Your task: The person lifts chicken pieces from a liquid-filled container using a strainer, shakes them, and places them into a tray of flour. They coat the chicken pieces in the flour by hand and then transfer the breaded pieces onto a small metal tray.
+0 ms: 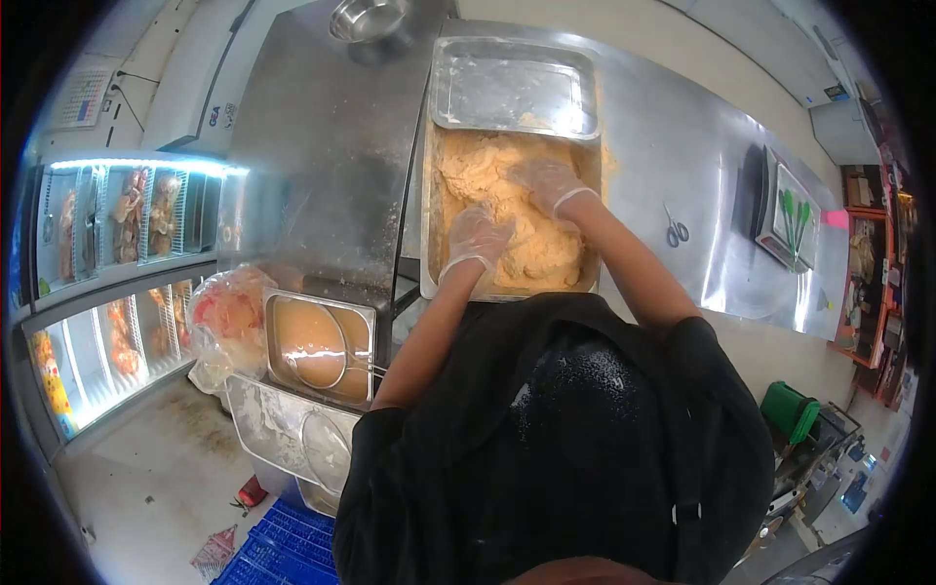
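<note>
A deep metal tray holds a heap of orange-yellow floury coating, with lumpy pieces covered in it. Both my hands wear clear plastic gloves. My left hand rests on the left part of the heap, its fingers spread over the coating. Farther back and to the right, my right hand reaches into the coating, its fingers partly sunk and blurred, so what they touch cannot be made out. An emptier metal tray, dusted with flour, lies across the far end of the deep tray.
Scissors lie on the steel table right of the tray. Farther right is a scale with green-handled tools. A pan of brownish liquid with a strainer stands at lower left, beside a plastic bag. A metal bowl sits at the back.
</note>
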Motion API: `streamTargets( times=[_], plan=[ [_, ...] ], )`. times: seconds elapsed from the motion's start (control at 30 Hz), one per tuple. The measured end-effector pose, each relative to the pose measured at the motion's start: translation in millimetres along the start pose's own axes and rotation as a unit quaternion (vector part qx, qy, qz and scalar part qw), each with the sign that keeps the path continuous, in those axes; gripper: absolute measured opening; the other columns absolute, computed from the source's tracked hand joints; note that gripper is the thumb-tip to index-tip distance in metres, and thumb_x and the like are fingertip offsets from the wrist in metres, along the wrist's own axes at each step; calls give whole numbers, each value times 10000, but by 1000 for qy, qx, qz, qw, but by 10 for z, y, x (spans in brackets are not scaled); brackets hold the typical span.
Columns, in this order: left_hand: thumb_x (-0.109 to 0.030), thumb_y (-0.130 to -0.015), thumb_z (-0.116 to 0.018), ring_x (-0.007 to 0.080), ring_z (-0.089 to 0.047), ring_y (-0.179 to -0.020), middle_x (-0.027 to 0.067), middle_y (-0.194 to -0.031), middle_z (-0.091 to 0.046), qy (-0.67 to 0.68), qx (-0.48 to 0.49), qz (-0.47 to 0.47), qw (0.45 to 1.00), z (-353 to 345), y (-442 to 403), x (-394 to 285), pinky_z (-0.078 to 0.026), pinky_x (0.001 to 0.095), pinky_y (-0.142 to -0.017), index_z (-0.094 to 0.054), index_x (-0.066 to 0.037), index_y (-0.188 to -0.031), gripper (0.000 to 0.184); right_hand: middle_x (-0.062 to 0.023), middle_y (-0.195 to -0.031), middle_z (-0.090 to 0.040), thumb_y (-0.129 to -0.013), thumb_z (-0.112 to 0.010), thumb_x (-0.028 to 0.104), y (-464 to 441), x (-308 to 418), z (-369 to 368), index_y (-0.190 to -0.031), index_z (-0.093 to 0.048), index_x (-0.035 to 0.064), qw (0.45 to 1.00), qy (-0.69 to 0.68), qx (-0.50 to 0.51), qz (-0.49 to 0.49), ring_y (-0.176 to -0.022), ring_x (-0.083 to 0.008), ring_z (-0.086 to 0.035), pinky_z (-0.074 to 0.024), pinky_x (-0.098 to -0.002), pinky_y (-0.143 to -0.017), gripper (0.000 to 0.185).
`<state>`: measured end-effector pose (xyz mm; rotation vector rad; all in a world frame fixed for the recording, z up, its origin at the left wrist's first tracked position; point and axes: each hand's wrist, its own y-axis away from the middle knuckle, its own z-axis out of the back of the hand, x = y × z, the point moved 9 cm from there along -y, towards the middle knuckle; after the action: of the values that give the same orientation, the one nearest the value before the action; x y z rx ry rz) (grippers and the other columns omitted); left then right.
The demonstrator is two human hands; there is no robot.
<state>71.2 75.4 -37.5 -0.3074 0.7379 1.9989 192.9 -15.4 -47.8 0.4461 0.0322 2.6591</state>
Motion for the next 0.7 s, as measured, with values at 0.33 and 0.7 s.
streamTargets(
  times=[0.33,0.7],
  plan=[
    [-338,-824,-724,357,-529,-1255,241,-1347,-549,-26,-50,-165,985,33,302,-270,-409,409,-1089,-522,-54,-1381,657,-192,-1221,-649,-882,-626,262,111,-195,492,-1270,-622,55,987,-96,35,-127,-1161,-345,-589,-444,-392,-1031,440],
    [-250,-833,-739,320,-578,-1214,204,-1339,-568,45,-43,-80,995,164,228,-92,-448,389,-1055,-565,-31,-1318,559,-219,-1236,-641,-866,-663,297,732,-366,844,-1296,-591,-12,971,-126,-34,-199,-1195,-354,-581,-446,-391,-1025,534]
  ],
)
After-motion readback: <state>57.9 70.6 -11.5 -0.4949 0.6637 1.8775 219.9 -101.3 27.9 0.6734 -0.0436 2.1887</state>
